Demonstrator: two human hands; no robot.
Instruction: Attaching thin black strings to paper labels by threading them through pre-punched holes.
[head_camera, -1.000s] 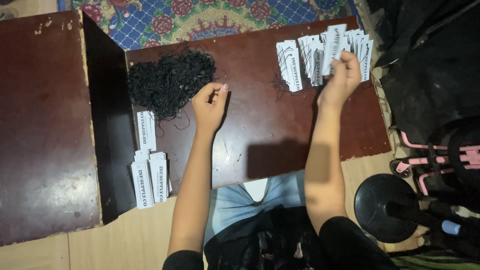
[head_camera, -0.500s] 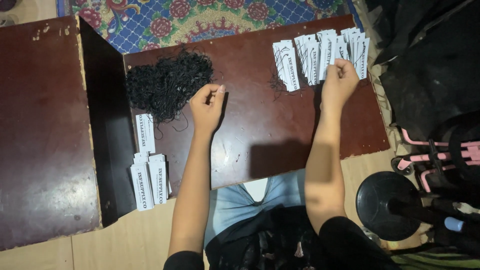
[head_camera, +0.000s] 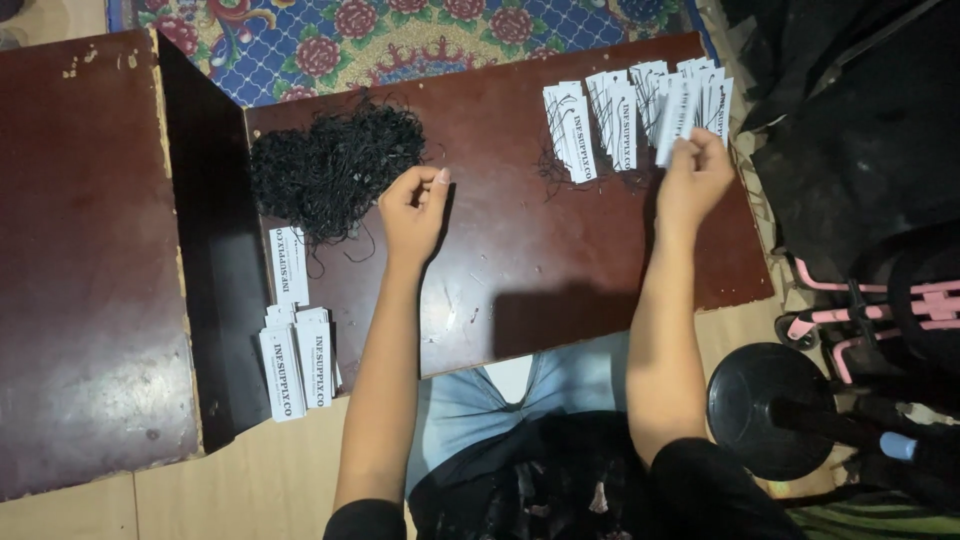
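Observation:
My left hand (head_camera: 412, 205) rests on the dark brown board (head_camera: 500, 260), fingers curled in, just right of a tangled pile of black strings (head_camera: 335, 170); whether it pinches a string I cannot tell. My right hand (head_camera: 692, 175) is at the far right of the board and holds a white paper tag (head_camera: 678, 118) at the edge of a spread of white tags with strings (head_camera: 610, 125). A small stack of plain white tags (head_camera: 295, 365) lies at the board's near left corner, with one more tag (head_camera: 290, 265) above it.
A second brown board (head_camera: 85, 270) lies to the left, with a dark gap between. A patterned floral rug (head_camera: 400, 35) lies beyond. Black bags (head_camera: 850, 130), a pink-framed item (head_camera: 900, 310) and a round black stand base (head_camera: 765, 405) crowd the right side.
My right hand has shifted slightly along the spread of tags at the far right, still on a tag. My left hand has stayed beside the string pile.

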